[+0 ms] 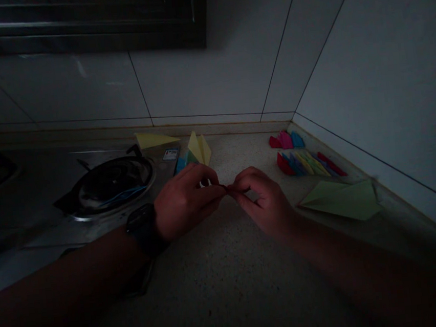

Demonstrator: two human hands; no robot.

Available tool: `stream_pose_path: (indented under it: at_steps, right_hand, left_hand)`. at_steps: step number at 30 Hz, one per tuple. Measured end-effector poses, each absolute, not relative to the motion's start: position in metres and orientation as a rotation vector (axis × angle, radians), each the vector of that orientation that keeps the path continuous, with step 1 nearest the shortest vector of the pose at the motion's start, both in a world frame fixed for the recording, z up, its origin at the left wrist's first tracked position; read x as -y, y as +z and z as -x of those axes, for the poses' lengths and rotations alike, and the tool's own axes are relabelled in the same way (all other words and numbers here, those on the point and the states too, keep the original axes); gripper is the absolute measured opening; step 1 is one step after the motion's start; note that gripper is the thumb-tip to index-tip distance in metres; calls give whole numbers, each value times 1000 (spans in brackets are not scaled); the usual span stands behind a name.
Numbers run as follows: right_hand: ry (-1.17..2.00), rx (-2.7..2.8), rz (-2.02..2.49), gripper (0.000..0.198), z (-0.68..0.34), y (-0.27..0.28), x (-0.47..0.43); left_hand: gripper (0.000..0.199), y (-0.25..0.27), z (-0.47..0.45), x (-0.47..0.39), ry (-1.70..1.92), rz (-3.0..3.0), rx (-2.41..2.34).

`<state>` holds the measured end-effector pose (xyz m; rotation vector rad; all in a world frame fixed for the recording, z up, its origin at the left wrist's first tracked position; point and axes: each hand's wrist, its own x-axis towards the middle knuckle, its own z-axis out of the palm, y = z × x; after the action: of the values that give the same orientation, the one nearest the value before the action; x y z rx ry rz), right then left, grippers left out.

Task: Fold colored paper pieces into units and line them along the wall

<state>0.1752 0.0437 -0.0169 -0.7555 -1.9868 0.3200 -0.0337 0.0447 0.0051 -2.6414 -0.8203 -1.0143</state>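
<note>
Grip: left hand and right hand nearly meet, each pinching thumb to finger with hardly any gap at the tips.
Piece: small, thin, dark thing, right between the two pinches; too dim and covered to say what it is.
Long axis: the bit that shows seems to run sideways, hand to hand, so neither hand is clearly nearer. Looks like each has an end.
Below the grip: speckled counter; can't tell how high the piece is off it.
Just beyond, slightly left: folded yellow paper, with something blue beside it, partly behind the left hand.
Further left: burner, past the left hand, plus a watch on that wrist.
Right of the grip: folded green paper near the right forearm; beyond it, a row of coloured bits, with a smaller red-pink-blue bunch behind.
</note>
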Motion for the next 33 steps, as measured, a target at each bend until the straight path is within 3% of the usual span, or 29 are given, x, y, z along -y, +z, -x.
stream_pose_path:
  at_steps: [14,21,33]
  right_hand:
    - [359,1961,829,10,-175,-20,-45]
    - [358,1822,875,5,-176,-22,-47]
    - [297,1806,838,4,-177,-23,-51]
  left_hand:
    - [12,0,33,-47,-1136,2628,908]
    - [37,4,32,-49,-1309,2657,1084]
    - [23,-1,35,-56,-1311,2758,1226]
